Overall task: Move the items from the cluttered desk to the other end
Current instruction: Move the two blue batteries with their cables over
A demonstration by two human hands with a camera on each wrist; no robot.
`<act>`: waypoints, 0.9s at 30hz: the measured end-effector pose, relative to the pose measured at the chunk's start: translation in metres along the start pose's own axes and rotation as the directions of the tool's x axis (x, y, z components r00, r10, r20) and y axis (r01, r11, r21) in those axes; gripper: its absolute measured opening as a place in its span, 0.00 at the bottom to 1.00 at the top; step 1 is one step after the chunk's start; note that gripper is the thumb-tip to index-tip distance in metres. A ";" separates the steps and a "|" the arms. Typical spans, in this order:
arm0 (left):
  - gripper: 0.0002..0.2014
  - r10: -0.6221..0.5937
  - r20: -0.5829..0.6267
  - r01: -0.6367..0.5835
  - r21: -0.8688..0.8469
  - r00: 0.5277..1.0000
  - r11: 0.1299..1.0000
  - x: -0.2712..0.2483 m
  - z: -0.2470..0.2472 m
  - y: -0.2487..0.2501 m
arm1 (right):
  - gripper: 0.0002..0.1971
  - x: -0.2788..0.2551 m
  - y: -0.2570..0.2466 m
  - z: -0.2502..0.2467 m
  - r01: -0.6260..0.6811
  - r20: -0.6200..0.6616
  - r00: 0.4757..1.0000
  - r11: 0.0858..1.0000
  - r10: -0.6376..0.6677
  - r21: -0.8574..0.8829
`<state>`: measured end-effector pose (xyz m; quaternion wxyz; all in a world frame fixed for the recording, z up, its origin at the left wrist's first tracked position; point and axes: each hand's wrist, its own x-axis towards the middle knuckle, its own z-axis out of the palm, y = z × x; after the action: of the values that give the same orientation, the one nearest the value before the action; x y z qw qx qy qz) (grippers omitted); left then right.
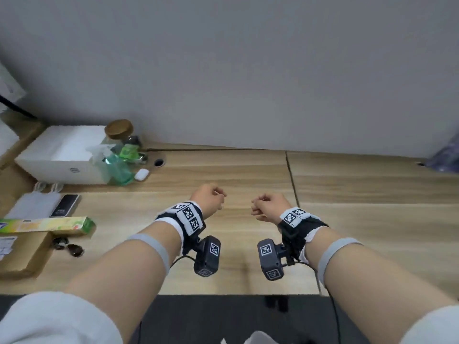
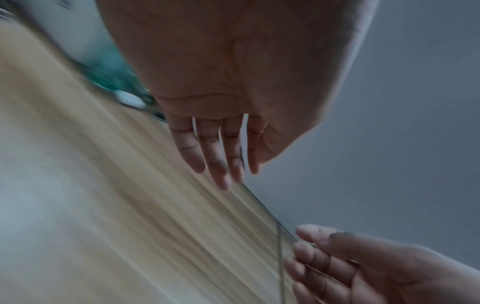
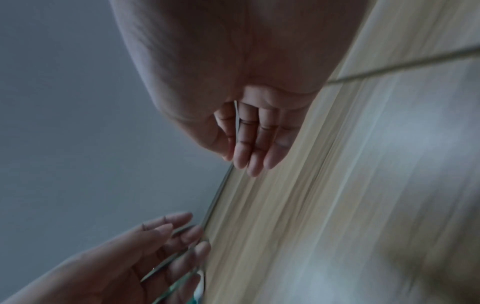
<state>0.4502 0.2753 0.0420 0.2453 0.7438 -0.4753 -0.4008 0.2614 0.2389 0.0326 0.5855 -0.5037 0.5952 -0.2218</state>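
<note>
We seem to be in an office: a long wood-grain desk (image 1: 223,175) with a cable hole (image 1: 159,162) against a plain grey partition (image 1: 248,70) (dark carpet (image 1: 223,319) below), cluttered with a white box (image 1: 62,157).

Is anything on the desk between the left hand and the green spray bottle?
Nothing visible. The left hand hangs over bare desk, holding nothing. The spray bottle stands further left and back, against the white box, with a small white case beside it on the near side, just off the direct line.
</note>
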 end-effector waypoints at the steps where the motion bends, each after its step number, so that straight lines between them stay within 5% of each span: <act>1: 0.09 0.032 0.016 -0.032 0.020 0.999 0.999 0.005 0.023 0.025 | 0.11 -0.004 0.009 -0.030 -0.001 -0.015 1.000 1.000 0.001 0.027; 7: 0.07 0.217 0.196 -0.242 0.111 0.956 0.964 0.018 0.219 0.183 | 0.11 -0.031 0.082 -0.243 -0.021 -0.144 0.989 0.986 0.046 0.167; 15: 0.09 0.398 0.521 -0.504 0.074 0.755 0.860 -0.005 0.476 0.369 | 0.10 -0.103 0.169 -0.523 -0.073 -0.466 0.865 0.965 0.187 0.251; 21: 0.12 0.419 0.655 -0.580 0.036 0.629 0.814 -0.011 0.595 0.444 | 0.09 -0.139 0.210 -0.645 -0.095 -0.620 0.730 0.941 0.288 0.325; 27: 0.11 0.413 0.685 -0.536 -0.039 0.600 0.844 0.022 0.694 0.492 | 0.08 -0.126 0.235 -0.735 -0.216 -0.636 0.681 0.929 0.363 0.299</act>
<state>-0.3720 0.0559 0.0137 0.0912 0.4128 -0.7436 -0.5181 -0.5190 0.2006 0.0505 0.4014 -0.2245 0.8146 -0.3533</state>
